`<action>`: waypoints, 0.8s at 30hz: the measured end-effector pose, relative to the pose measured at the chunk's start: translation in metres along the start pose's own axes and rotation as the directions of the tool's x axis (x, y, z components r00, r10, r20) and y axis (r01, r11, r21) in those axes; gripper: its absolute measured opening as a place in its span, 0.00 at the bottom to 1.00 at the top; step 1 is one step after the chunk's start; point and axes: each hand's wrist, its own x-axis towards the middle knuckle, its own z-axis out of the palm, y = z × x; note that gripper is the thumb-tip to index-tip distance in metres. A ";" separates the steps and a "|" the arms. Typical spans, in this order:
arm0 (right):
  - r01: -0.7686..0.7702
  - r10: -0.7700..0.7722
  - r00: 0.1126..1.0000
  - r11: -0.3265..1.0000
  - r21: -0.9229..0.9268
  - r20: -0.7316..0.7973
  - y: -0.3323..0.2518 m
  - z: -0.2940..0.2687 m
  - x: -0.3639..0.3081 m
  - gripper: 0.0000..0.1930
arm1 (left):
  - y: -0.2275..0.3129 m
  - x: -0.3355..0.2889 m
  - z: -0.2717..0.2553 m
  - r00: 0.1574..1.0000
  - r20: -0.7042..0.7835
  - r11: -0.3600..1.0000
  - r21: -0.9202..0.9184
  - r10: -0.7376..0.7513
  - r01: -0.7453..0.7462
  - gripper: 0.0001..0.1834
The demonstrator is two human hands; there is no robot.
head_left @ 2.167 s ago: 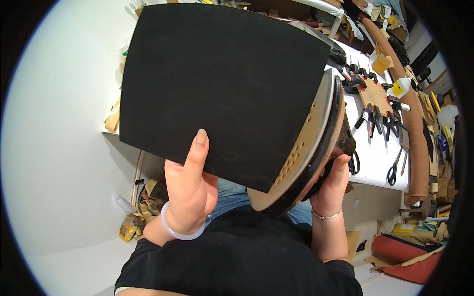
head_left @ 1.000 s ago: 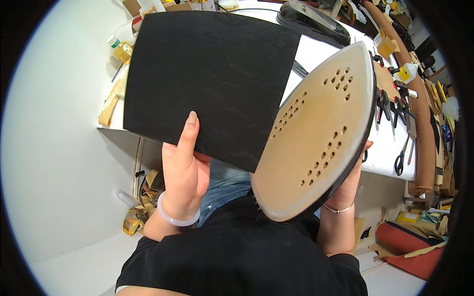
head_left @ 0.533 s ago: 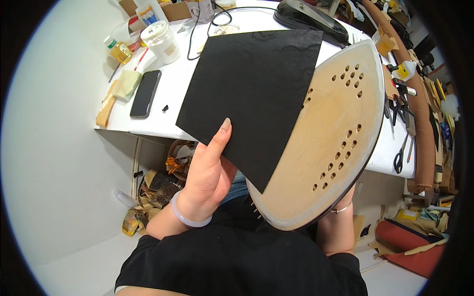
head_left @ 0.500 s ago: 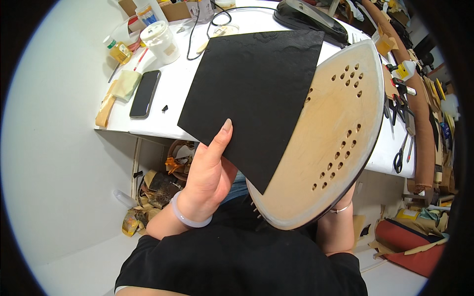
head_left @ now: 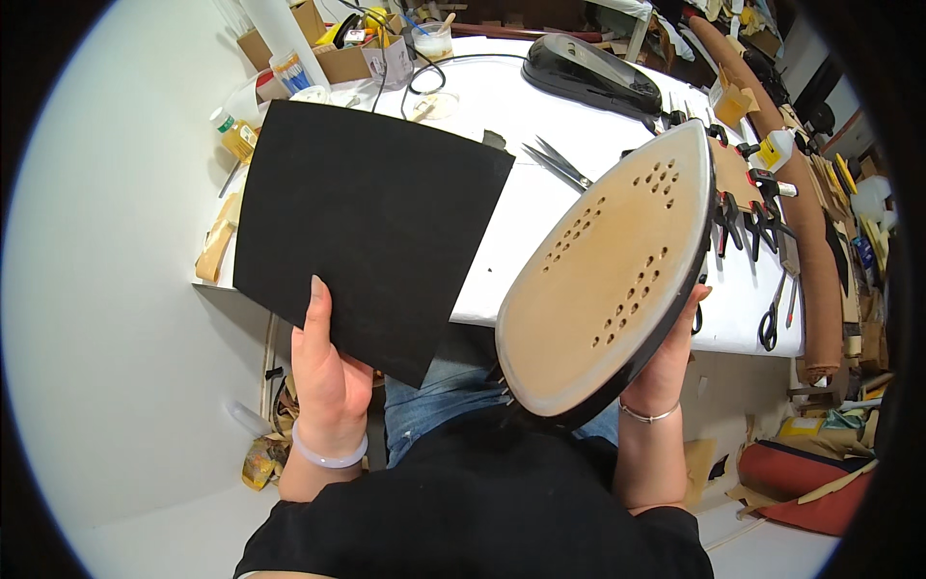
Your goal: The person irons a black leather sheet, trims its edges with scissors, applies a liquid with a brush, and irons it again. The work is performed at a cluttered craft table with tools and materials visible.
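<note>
The person is holding both things up over the near edge of the white counter [head_left: 617,207]. The left hand [head_left: 328,381] is gripping the black sheet [head_left: 371,227] by its near corner, fingers clamped on it. The right hand [head_left: 666,357] is gripping the iron [head_left: 612,275], soleplate turned upward. The two are not touching yet; the sheet looks unapplied.

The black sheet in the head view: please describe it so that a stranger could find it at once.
Start at the white table that crosses the upper picture. In front of its near left edge, the left hand holds up a black sheet by its lower edge. It is flat, matte, plain and roughly square, unlike the tan teardrop-shaped panel with small holes, held by the right hand beside it.
</note>
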 end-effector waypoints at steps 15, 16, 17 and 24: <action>0.045 -0.043 0.998 0.998 0.037 -0.046 -0.010 -0.004 -0.008 0.36 | -0.021 -0.015 -0.006 0.980 0.170 0.988 0.093 0.108 -0.125 0.24; 0.046 -0.044 0.998 0.998 0.042 -0.046 -0.010 -0.003 -0.008 0.37 | -0.021 -0.014 -0.006 0.979 0.172 0.987 0.101 0.107 -0.125 0.24; 0.044 -0.042 0.998 0.998 0.046 -0.045 -0.010 -0.001 -0.009 0.37 | -0.021 -0.015 -0.006 0.982 0.164 0.989 0.100 0.096 -0.113 0.24; 0.028 -0.028 0.999 0.999 0.045 -0.018 -0.009 0.002 -0.011 0.39 | -0.021 -0.014 -0.004 0.990 0.126 0.993 0.106 -0.062 0.049 0.22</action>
